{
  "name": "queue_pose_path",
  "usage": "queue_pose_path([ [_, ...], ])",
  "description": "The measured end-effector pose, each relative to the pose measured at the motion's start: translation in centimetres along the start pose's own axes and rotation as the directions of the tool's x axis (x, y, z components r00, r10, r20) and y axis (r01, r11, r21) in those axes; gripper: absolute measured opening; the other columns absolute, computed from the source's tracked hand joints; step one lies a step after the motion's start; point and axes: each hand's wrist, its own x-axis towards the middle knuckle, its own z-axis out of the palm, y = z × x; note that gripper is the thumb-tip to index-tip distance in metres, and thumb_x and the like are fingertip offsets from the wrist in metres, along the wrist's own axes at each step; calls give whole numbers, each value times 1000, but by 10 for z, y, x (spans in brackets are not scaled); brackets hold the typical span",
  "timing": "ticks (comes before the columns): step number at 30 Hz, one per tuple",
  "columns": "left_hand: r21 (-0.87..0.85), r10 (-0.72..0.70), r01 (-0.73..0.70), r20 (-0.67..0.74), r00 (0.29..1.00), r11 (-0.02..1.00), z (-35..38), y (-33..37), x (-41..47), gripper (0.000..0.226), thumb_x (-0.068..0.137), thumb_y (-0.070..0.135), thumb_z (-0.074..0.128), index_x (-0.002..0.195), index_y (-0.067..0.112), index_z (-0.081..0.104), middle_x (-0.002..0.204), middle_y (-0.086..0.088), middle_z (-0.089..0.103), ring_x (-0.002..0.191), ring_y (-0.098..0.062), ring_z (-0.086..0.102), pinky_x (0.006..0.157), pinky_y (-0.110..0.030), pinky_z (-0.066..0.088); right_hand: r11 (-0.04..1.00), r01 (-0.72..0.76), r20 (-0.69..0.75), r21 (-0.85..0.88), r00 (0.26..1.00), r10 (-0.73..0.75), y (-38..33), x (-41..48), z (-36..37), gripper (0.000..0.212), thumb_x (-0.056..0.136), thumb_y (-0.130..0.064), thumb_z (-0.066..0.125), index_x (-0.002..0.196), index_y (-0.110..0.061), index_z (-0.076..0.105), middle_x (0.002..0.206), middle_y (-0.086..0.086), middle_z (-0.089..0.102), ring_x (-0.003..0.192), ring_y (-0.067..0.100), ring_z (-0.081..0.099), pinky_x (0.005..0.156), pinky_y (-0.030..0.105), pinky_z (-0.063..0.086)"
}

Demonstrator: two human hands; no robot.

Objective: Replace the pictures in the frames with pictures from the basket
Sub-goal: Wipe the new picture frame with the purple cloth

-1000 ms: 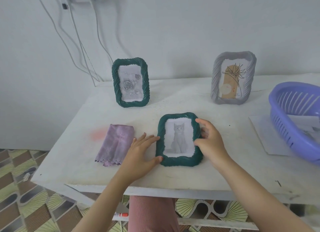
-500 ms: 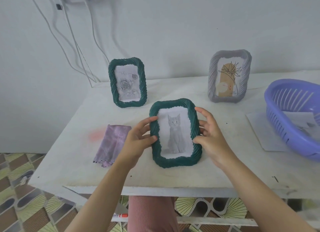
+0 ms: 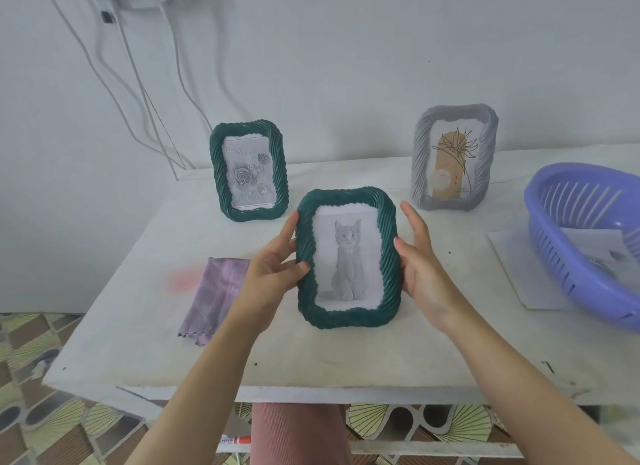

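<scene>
Left hand [image 3: 273, 270] gripping the left side of the cat frame [image 3: 346, 317], thumb curled over the front, fingers behind. Right hand [image 3: 420, 267] gripping the right side, thumb pressed on the edge, fingers almost straight up the back. Held upright between the two hands, front toward the camera, with a grey cat picture [image 3: 348, 256] inside. Bottom edge on the table [image 3: 346, 360] or just above it: cannot tell.

Past the left hand, farther back, a green rose frame [image 3: 248, 170], standing up. Past the right hand, farther back, a grey frame [image 3: 453, 158] with a plant drawing, standing up too. Well off to the right of the right hand, a purple basket [image 3: 554, 256] with papers [image 3: 595, 249] in it, sitting on a white sheet [image 3: 516, 267]. Just left of the left wrist, a folded purple cloth [image 3: 214, 294], lying flat. Far back on the left, white wires [image 3: 138, 83] hanging down the wall [image 3: 346, 66].
</scene>
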Motion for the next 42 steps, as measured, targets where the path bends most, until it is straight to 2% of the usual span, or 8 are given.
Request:
queue_pose_path([
  [7,69,45,-46,13,999,997,-3,15,25,69,76,1,52,131,40,40,110,15,66,85,-7,62,77,-22,52,995,76,68,65,994,-81,-29,28,-3,48,94,-35,35,137,-51,20,120,-22,60,97,2,62,71,18,51],
  [16,188,90,-86,-10,996,978,0,28,91,77,88,-19,37,139,37,25,115,6,59,89,-2,59,83,-16,47,994,83,123,65,988,-90,-59,94,-19,33,99,-39,24,126,-50,39,135,-11,53,99,20,58,88,36,44],
  [20,205,104,-86,-82,991,975,7,26,128,81,87,-21,32,138,41,23,135,8,50,95,3,58,81,-9,45,990,72,122,120,989,-86,-64,131,-28,37,100,-39,23,133,-40,40,125,-8,60,85,16,62,79,32,47],
  [23,218,103,-73,-129,986,973,11,18,153,83,86,-21,30,138,44,23,129,16,52,98,4,56,77,-7,44,982,53,126,181,989,-77,-63,156,-37,42,98,-45,23,135,-36,40,123,-6,61,83,14,65,73,30,49],
  [26,246,89,-46,-166,982,968,11,7,177,84,86,-19,30,139,45,26,109,28,58,92,-3,52,78,-10,44,974,42,115,221,991,-69,-60,177,-45,42,98,-45,20,132,-34,43,128,-4,57,84,14,65,70,29,50],
  [29,245,93,-40,-211,973,969,9,-4,198,87,84,-18,30,133,53,29,97,20,57,93,-10,45,82,-19,40,969,42,103,242,992,-69,-56,194,-50,43,99,-44,20,131,-32,45,121,-6,61,81,13,66,65,27,52],
  [37,237,112,-48,-265,958,970,1,-23,218,88,84,-16,33,129,59,35,91,17,42,93,-13,40,84,-28,36,968,47,84,245,994,-69,-47,219,-55,38,99,-40,23,126,-33,49,114,-10,64,78,11,66,62,23,52],
  [42,248,117,-53,-249,961,967,0,-24,215,87,85,-16,33,131,58,32,98,14,43,94,-14,40,84,-29,38,982,67,77,174,994,-82,-40,221,-55,35,98,-37,29,129,-38,46,119,-15,63,85,12,64,78,30,49],
])
